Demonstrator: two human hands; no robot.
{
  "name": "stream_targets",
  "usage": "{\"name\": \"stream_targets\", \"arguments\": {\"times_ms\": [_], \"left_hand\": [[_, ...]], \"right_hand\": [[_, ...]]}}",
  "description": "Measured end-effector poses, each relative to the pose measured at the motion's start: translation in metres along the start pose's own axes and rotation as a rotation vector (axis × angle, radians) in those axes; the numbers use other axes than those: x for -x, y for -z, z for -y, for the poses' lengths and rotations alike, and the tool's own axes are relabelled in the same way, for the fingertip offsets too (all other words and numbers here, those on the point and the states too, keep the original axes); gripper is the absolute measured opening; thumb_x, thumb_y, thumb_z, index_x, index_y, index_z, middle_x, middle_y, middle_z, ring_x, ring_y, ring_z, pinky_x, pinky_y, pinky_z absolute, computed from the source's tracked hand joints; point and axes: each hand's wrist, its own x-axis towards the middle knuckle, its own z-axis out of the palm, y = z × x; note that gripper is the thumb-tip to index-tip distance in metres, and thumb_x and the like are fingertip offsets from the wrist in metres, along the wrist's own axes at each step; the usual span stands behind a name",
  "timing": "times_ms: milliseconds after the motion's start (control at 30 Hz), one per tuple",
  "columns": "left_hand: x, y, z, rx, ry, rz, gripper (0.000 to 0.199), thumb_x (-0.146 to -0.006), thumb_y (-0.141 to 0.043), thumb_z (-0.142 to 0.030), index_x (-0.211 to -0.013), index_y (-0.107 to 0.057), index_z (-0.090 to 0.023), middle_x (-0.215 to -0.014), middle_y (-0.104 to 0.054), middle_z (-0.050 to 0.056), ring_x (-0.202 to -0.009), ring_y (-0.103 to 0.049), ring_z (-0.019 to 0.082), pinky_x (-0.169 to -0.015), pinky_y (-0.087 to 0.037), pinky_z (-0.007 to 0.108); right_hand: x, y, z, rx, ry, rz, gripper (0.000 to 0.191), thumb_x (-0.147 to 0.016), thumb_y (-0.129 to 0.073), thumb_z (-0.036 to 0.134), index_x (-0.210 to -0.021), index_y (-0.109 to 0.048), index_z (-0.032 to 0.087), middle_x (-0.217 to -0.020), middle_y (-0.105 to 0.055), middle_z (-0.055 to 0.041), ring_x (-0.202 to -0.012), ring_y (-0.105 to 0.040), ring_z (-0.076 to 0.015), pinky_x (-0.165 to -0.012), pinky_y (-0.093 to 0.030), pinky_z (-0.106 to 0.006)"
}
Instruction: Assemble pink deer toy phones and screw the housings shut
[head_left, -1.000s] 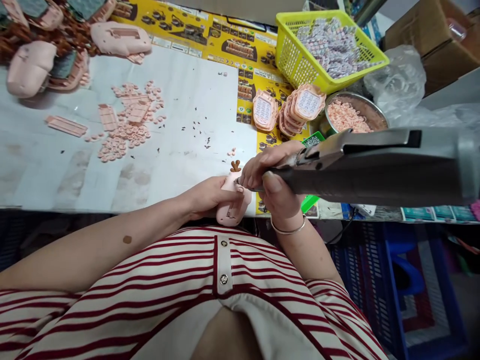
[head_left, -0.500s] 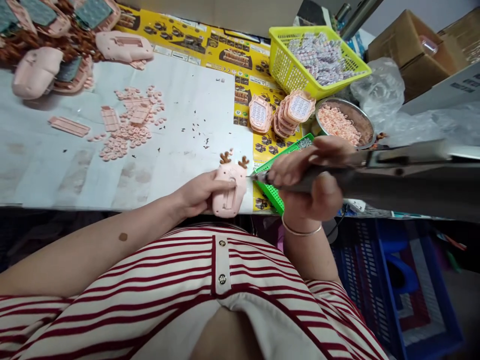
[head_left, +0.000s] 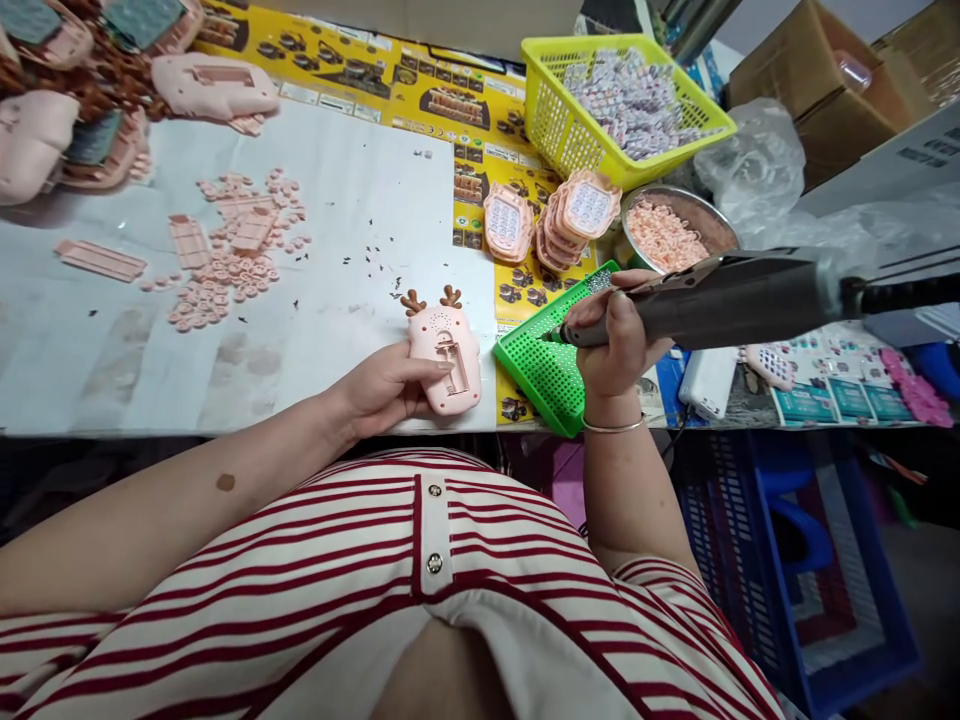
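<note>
My left hand grips a pink plastic toy phone housing with brown antlers, its back and open battery compartment facing up. The thumb lies across the compartment's edge. In my right hand is a grey power screwdriver, held level with its bit pointing left. The bit is over a green perforated basket, apart from the housing. Small silvery screws lie at the basket's far end.
Loose pink rings and battery covers lie on the white sheet, with more housings at the back left. Stacked pink keypad fronts, a yellow basket of parts and a metal bowl of pink pieces stand to the right.
The screwdriver has moved away from the housing to the right, over the green basket. My left hand still holds the housing, now turned slightly. The whole view has shifted a little.
</note>
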Motion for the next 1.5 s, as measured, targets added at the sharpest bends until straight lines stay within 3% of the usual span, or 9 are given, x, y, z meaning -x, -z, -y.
{"name": "stream_targets", "arguments": {"times_ms": [133, 333, 500, 667, 867, 1200, 1500], "left_hand": [[0.0, -0.001, -0.002, 0.041, -0.01, -0.021, 0.029, -0.073, -0.076, -0.007, -0.102, -0.074, -0.01, -0.092, -0.078, 0.012, -0.077, -0.073, 0.022, -0.066, -0.065, 0.033], [0.001, -0.002, -0.002, 0.097, -0.077, -0.046, 0.026, -0.076, -0.068, -0.008, -0.101, -0.074, -0.009, -0.088, -0.077, 0.011, -0.073, -0.073, 0.021, -0.058, -0.064, 0.03], [-0.002, -0.003, 0.004, 0.142, -0.155, -0.067, 0.035, -0.076, -0.068, -0.005, -0.11, -0.073, -0.011, -0.107, -0.077, 0.012, -0.094, -0.074, 0.024, -0.08, -0.065, 0.037], [-0.005, -0.007, 0.004, 0.116, -0.146, -0.094, 0.033, -0.081, -0.069, -0.005, -0.113, -0.071, -0.011, -0.113, -0.076, 0.015, -0.098, -0.073, 0.026, -0.084, -0.064, 0.044], [-0.007, -0.01, 0.002, 0.145, -0.161, -0.102, 0.032, -0.084, -0.066, -0.004, -0.116, -0.07, -0.011, -0.112, -0.075, 0.014, -0.096, -0.073, 0.023, -0.082, -0.064, 0.039], [-0.006, -0.01, 0.001, 0.142, -0.132, -0.081, 0.033, -0.085, -0.066, -0.005, -0.117, -0.071, -0.01, -0.108, -0.075, 0.014, -0.09, -0.072, 0.021, -0.072, -0.064, 0.032], [-0.007, -0.011, -0.001, 0.121, -0.126, -0.08, 0.033, -0.083, -0.068, -0.007, -0.115, -0.07, -0.01, -0.116, -0.074, 0.016, -0.093, -0.072, 0.023, -0.075, -0.064, 0.036]], "right_hand": [[0.0, 0.001, -0.002, -0.066, 0.024, 0.025, 0.022, -0.085, -0.069, 0.049, -0.095, -0.062, 0.031, -0.052, -0.046, 0.0096, -0.041, -0.051, -0.012, -0.046, -0.048, -0.03], [0.006, 0.002, -0.003, 0.047, 0.041, 0.024, 0.027, -0.088, -0.066, 0.054, -0.098, -0.062, 0.029, -0.054, -0.048, 0.0094, -0.043, -0.055, -0.0108, -0.047, -0.051, -0.028], [0.006, 0.001, 0.0, -0.007, 0.049, 0.031, 0.021, -0.088, -0.068, 0.049, -0.096, -0.063, 0.03, -0.055, -0.051, 0.0089, -0.044, -0.056, -0.0105, -0.046, -0.049, -0.027], [0.007, -0.011, 0.038, -0.084, 0.099, 0.011, 0.021, -0.089, -0.066, 0.051, -0.094, -0.062, 0.031, -0.054, -0.046, 0.0092, -0.043, -0.052, -0.0091, -0.045, -0.045, -0.025], [0.029, -0.032, 0.076, -0.233, 0.035, 0.185, 0.02, -0.088, -0.067, 0.054, -0.098, -0.06, 0.038, -0.051, -0.042, 0.0091, -0.038, -0.047, -0.0136, -0.04, -0.044, -0.031], [0.045, -0.036, 0.058, -0.185, -0.039, 0.232, 0.025, -0.088, -0.065, 0.061, -0.102, -0.059, 0.041, -0.056, -0.053, 0.0079, -0.042, -0.052, -0.0162, -0.042, -0.04, -0.033], [0.044, -0.037, 0.059, -0.214, -0.08, 0.248, 0.03, -0.085, -0.068, 0.061, -0.104, -0.059, 0.039, -0.061, -0.057, 0.0057, -0.044, -0.054, -0.0164, -0.044, -0.042, -0.035]]}}
